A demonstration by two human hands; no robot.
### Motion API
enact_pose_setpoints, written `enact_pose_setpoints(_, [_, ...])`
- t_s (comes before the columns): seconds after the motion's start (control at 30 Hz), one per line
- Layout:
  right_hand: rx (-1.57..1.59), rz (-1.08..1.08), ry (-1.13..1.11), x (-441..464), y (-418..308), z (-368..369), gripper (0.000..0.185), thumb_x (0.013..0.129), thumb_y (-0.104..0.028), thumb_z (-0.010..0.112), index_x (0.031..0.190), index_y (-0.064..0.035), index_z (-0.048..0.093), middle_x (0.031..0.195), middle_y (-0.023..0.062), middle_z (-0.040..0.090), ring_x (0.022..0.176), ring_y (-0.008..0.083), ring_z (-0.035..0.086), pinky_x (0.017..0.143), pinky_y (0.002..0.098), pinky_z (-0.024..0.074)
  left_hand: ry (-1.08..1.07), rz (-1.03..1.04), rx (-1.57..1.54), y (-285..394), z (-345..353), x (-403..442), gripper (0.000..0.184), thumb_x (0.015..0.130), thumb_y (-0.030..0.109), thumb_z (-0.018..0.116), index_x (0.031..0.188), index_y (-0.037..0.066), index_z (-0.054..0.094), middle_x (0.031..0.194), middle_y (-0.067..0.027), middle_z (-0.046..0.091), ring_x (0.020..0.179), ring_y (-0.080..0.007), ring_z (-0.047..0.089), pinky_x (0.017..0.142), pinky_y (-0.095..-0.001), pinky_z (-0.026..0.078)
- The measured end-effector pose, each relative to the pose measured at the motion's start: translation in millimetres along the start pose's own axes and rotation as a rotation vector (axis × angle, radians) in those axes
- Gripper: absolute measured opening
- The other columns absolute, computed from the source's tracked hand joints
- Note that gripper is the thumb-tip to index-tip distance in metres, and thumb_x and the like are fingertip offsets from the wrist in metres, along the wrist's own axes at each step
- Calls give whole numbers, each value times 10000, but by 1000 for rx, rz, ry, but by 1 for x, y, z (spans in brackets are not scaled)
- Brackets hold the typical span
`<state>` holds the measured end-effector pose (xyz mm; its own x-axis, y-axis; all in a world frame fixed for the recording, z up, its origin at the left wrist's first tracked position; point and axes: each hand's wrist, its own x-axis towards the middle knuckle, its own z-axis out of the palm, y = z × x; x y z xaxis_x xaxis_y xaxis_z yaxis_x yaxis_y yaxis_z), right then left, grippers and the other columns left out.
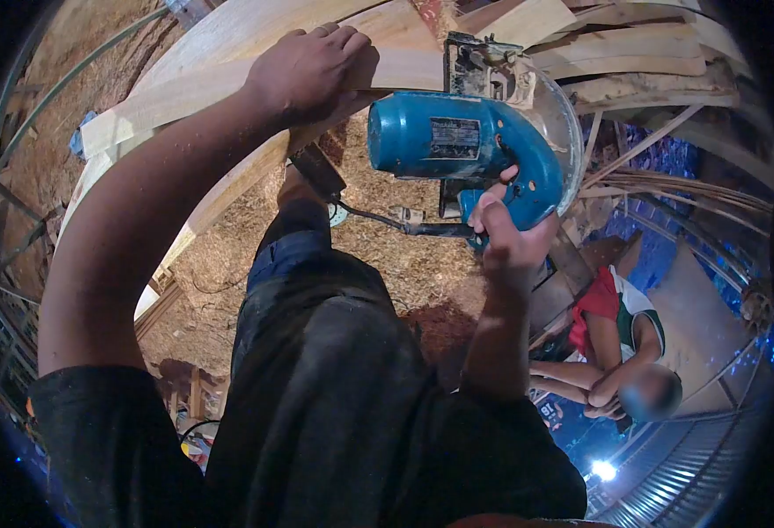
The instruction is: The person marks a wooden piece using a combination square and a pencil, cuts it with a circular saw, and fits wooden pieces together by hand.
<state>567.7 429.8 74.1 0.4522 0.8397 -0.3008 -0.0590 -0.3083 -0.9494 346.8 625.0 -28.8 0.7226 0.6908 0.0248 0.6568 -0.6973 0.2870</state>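
A blue circular saw (444, 141) rests at the edge of the boards in the upper middle, its metal base plate against the wood. My right hand (514, 231) is closed around the saw's rear handle. A black power cord (374, 216) runs left from the handle. On the pale wooden board (404, 70) left of the saw lies my left hand (312, 75), fingers curled over it and fingertips hidden. The saw's blade is mostly hidden by its housing and guard.
Sawdust (387, 282) covers the ground around my legs. More cut planks (624, 53) are stacked at the upper right. A person (620, 326) sits at the lower right near corrugated metal sheeting (668, 475). A bright lamp (603, 470) shines there.
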Motion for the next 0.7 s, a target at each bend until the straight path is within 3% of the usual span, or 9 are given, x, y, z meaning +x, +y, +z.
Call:
enact_pose_setpoints(0.3, [-3,-7,-1,1,1,0,342,856,42,665,1165,-40,544,821,37,605,651,106,574,588,257,474,-105,-14,48,1,-6,0,653,768,319,784,1291,58,493,1256,-118,605,1167,-314,614,899,-434,531])
enact_pose_setpoints(0.7, [-19,-5,11,1,4,-3,338,854,36,671,1165,-33,559,832,33,611,683,99,581,604,252,479,-89,-21,-13,2,-6,-1,624,711,208,772,1261,79,507,1225,-115,613,1182,-308,605,921,-436,518])
